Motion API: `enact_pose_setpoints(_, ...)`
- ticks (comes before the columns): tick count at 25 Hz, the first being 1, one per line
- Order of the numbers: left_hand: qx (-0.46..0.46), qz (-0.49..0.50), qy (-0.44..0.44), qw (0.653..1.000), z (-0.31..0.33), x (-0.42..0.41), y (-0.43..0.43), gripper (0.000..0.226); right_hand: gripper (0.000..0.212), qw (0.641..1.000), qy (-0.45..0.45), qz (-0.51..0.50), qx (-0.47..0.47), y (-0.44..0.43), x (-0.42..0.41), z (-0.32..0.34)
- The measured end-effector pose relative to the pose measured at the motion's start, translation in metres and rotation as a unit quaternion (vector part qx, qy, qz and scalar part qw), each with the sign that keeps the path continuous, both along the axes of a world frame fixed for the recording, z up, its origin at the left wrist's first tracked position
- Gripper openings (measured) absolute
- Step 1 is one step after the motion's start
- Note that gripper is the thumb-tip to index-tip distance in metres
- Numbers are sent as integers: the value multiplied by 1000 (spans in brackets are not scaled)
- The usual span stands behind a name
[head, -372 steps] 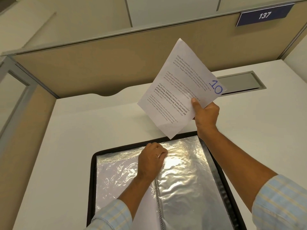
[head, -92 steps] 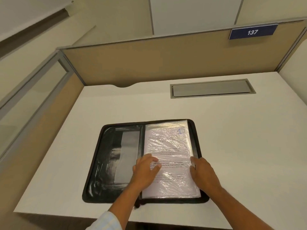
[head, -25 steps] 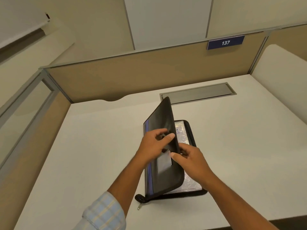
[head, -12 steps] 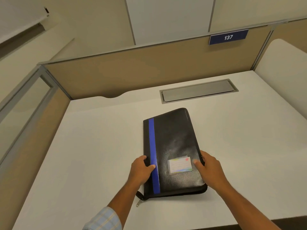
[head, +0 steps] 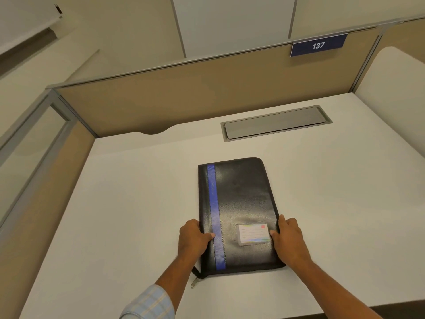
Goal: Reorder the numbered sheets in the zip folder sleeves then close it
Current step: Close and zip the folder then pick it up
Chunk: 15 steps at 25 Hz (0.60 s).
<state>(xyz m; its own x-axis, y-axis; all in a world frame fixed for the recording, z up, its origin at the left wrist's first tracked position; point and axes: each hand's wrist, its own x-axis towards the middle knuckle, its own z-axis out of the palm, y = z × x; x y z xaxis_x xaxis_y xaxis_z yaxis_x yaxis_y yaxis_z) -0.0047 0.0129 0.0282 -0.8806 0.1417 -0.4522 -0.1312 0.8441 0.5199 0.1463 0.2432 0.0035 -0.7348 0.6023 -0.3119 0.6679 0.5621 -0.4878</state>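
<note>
The zip folder [head: 239,203] lies folded shut in the middle of the desk [head: 138,203], with the left hand [head: 195,238] and right hand [head: 288,238] curled round its near side edges, thumbs on top, probably to hold it steady for zipping.

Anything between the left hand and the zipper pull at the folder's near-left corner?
Nothing visible does. The zipper pull lies exposed on the desk, just nearer the person than the left hand, which grips the zip folder's left edge.
</note>
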Motion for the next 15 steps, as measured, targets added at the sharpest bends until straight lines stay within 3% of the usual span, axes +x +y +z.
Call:
enact_pose_setpoints(7, 10, 6, 29, 1000, 4, -44, 12, 56, 26, 999, -18, 19, 24, 12, -59, 6)
enact_pose_setpoints(12, 46, -9, 0, 999, 5, -74, 10, 59, 30, 998, -43, 19, 30, 22, -92, 11)
enact_pose_setpoints(15, 104, -3, -42, 994, -5, -81, -9, 42, 35, 995, -61, 9, 74, 19, -90, 11)
